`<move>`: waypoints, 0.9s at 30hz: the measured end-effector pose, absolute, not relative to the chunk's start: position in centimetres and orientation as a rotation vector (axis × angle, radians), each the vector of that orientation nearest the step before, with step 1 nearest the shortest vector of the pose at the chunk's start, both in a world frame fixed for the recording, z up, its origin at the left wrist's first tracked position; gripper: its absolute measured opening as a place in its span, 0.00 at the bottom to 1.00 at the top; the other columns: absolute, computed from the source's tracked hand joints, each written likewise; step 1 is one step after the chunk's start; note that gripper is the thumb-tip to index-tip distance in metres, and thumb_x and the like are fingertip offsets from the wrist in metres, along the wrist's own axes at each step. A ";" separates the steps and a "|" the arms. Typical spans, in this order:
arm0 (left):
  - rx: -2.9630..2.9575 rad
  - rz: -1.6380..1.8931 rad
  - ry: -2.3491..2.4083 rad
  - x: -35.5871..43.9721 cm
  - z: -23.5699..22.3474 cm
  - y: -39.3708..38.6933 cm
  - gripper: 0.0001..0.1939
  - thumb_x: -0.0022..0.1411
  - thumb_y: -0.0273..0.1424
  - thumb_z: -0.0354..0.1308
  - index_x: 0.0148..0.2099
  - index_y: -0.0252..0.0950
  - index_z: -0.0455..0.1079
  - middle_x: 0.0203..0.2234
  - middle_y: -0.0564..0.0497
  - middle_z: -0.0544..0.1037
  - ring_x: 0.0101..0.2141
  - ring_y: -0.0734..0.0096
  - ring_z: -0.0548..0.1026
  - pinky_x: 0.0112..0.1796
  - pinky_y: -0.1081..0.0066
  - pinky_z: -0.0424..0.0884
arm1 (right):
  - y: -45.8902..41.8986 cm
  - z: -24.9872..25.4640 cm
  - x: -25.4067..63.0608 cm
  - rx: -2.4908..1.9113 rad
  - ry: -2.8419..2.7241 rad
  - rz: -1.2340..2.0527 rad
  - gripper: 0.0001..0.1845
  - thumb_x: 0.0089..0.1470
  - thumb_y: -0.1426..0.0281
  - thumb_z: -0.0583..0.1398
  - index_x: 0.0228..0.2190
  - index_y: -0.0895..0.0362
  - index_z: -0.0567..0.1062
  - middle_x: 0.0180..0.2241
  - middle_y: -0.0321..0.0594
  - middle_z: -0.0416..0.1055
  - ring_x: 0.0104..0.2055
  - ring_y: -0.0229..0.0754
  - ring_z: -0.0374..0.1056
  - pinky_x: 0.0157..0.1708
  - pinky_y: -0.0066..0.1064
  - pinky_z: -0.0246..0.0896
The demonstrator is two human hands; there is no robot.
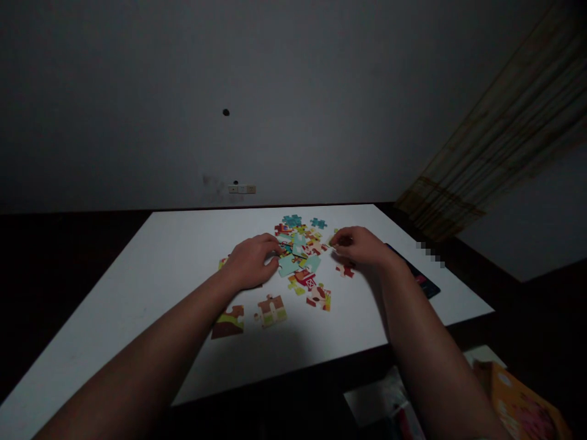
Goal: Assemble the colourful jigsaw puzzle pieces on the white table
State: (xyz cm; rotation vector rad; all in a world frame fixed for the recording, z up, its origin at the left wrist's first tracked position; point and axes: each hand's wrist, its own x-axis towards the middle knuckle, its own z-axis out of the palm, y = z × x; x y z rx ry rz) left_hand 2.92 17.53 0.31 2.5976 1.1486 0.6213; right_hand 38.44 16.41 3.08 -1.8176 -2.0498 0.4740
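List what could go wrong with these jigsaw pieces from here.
The left hand rests against the edge of the jigsaw pieces, so it could nudge pieces that lie close together out of place. The right hand has its fingertips down at the pile and might drag neighbouring pieces along. The dim light and the shadows on the white table may also make the teal pieces harder to tell apart.

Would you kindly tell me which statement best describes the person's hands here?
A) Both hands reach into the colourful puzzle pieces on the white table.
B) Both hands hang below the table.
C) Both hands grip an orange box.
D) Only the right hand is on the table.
A: the left hand and the right hand both reach into the colourful cardboard jigsaw pieces on the white table.
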 end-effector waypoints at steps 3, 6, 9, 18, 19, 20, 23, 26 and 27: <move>2.600 0.622 1.141 2.9 0.5 17.4 0.16 0.69 0.30 0.60 0.56 0.44 0.82 0.59 0.46 0.83 0.56 0.52 0.82 0.59 0.51 0.79 | 17.8 3.4 37.7 -1.815 -2.006 0.417 0.13 0.64 0.71 0.65 0.47 0.55 0.86 0.44 0.46 0.86 0.42 0.50 0.81 0.44 0.35 0.74; 2.639 0.650 1.076 3.1 0.8 17.1 0.22 0.70 0.32 0.59 0.65 0.42 0.76 0.64 0.43 0.80 0.63 0.49 0.78 0.64 0.49 0.75 | 20.4 3.3 36.4 -1.907 -2.082 0.221 0.18 0.69 0.68 0.62 0.55 0.56 0.85 0.55 0.52 0.85 0.54 0.55 0.81 0.54 0.39 0.73; 2.695 0.651 1.001 3.6 0.8 16.6 0.26 0.74 0.36 0.59 0.71 0.43 0.71 0.70 0.42 0.76 0.69 0.49 0.72 0.70 0.48 0.69 | 22.7 2.6 35.3 -1.995 -2.169 0.106 0.26 0.73 0.67 0.60 0.67 0.57 0.79 0.64 0.56 0.79 0.66 0.58 0.74 0.63 0.42 0.69; 2.770 0.454 0.958 4.3 0.7 16.1 0.24 0.82 0.44 0.53 0.70 0.42 0.74 0.69 0.41 0.76 0.69 0.47 0.72 0.70 0.44 0.68 | 23.9 0.2 36.2 -1.956 -2.087 0.174 0.26 0.66 0.69 0.68 0.64 0.59 0.79 0.62 0.56 0.80 0.62 0.55 0.76 0.65 0.43 0.68; 2.769 0.458 0.960 4.3 0.7 16.1 0.23 0.81 0.44 0.54 0.70 0.41 0.75 0.69 0.41 0.76 0.69 0.46 0.73 0.70 0.44 0.69 | 23.9 0.1 36.5 -1.924 -2.036 0.205 0.27 0.65 0.69 0.69 0.64 0.59 0.79 0.61 0.55 0.81 0.60 0.53 0.77 0.63 0.41 0.69; 2.768 0.464 0.959 4.2 0.7 16.2 0.23 0.81 0.44 0.54 0.70 0.42 0.75 0.69 0.40 0.77 0.69 0.46 0.73 0.69 0.43 0.70 | 23.8 0.0 36.8 -1.894 -1.983 0.227 0.27 0.65 0.69 0.69 0.64 0.59 0.79 0.59 0.54 0.82 0.57 0.51 0.78 0.61 0.39 0.71; 2.771 0.481 0.937 4.2 0.4 16.3 0.22 0.80 0.43 0.56 0.69 0.44 0.75 0.68 0.41 0.77 0.68 0.47 0.74 0.69 0.43 0.71 | 23.6 0.3 37.5 -1.837 -1.875 0.155 0.22 0.66 0.71 0.66 0.60 0.57 0.82 0.55 0.50 0.84 0.54 0.50 0.80 0.58 0.38 0.73; 2.777 0.495 0.902 4.2 0.2 16.4 0.22 0.80 0.42 0.57 0.70 0.44 0.74 0.69 0.41 0.77 0.69 0.47 0.74 0.69 0.42 0.71 | 23.2 0.9 38.0 -1.867 -1.925 -0.008 0.19 0.66 0.73 0.63 0.54 0.55 0.87 0.57 0.50 0.84 0.58 0.54 0.79 0.61 0.42 0.71; 2.776 0.496 0.891 4.3 0.1 16.4 0.22 0.80 0.42 0.58 0.70 0.44 0.74 0.70 0.41 0.76 0.69 0.46 0.73 0.69 0.41 0.70 | 23.0 1.1 38.1 -1.903 -1.976 -0.021 0.19 0.65 0.74 0.63 0.53 0.54 0.88 0.57 0.50 0.84 0.59 0.56 0.79 0.61 0.43 0.71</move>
